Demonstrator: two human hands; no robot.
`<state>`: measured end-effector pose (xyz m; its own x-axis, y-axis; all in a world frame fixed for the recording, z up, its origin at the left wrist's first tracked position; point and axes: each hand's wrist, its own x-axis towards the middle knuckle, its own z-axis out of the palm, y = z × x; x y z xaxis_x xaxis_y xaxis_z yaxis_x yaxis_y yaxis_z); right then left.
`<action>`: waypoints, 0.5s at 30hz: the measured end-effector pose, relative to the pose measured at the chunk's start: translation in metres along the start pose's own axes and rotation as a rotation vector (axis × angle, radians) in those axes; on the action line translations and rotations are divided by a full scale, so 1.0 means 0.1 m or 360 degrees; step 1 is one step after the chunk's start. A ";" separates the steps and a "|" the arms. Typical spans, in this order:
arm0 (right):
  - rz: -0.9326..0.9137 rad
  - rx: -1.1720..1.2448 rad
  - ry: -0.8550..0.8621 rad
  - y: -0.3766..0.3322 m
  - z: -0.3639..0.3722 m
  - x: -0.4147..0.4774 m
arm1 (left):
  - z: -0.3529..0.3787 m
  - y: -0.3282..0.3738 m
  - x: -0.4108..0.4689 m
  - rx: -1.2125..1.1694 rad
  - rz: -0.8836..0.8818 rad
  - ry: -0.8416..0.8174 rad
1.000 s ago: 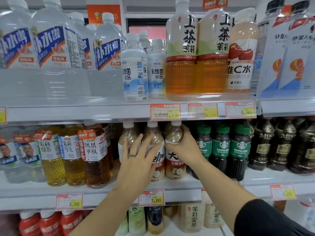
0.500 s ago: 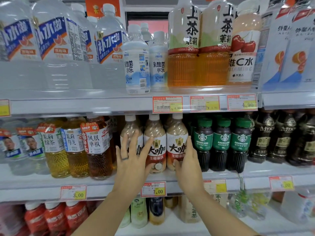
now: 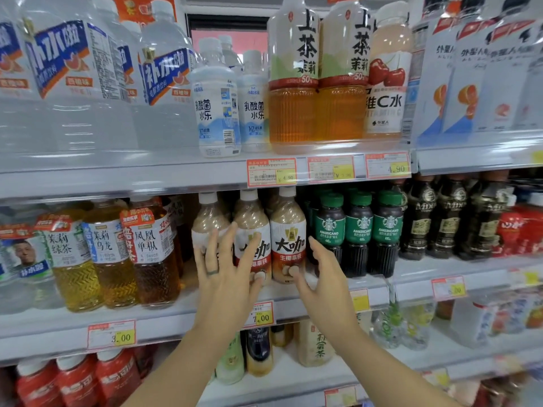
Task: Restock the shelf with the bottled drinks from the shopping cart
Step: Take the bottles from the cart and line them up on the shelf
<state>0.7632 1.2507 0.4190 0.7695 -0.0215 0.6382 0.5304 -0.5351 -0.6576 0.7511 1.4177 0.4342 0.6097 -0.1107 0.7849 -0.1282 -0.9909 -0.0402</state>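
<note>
White metal middle shelf [image 3: 411,268] carries my row of milk-coffee bottles [image 3: 288,239], tan with white caps, red-and-white labels facing out. My left hand [image 3: 226,274] and right hand [image 3: 323,277] hover before them, fingers spread, gripping nothing. I judge I'm straightening; next needs another bottle from the cart.

- Latte bottles [image 3: 288,239]: white caps, beige drink, white and red label with black characters
- Coffee bottles [image 3: 360,233]: green caps and labels, dark body
- Tea bottles [image 3: 293,83]: amber drink, white and green label with a red band
- Price tags [image 3: 271,173]: red border, yellow patch
- Ring [image 3: 212,272]: dark band
</note>
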 end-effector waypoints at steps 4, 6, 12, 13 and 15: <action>0.0060 -0.0161 0.0186 0.18 -0.43 -0.17 | 0.00 0.21 -0.13 -0.0431 0.0218 -0.0051; 0.0136 -0.0187 0.0317 0.26 -0.64 -0.18 | -0.01 0.37 -0.14 -0.0654 0.0249 -0.0195; 0.0375 -0.0147 0.0344 0.51 -1.05 0.06 | 0.08 0.90 0.00 -0.1024 0.0188 -0.0325; 0.0404 -0.0122 0.0328 0.56 -1.09 0.12 | 0.11 0.98 0.03 -0.1017 0.0161 -0.0320; 0.0388 -0.0087 0.0306 0.65 -1.15 0.26 | 0.16 1.15 0.12 -0.0893 0.0141 -0.0297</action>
<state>0.7770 1.1180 0.4394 0.7876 -0.3110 0.5319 0.3148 -0.5390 -0.7813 0.7561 1.3012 0.4291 0.6985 -0.2527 0.6695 -0.5473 -0.7914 0.2722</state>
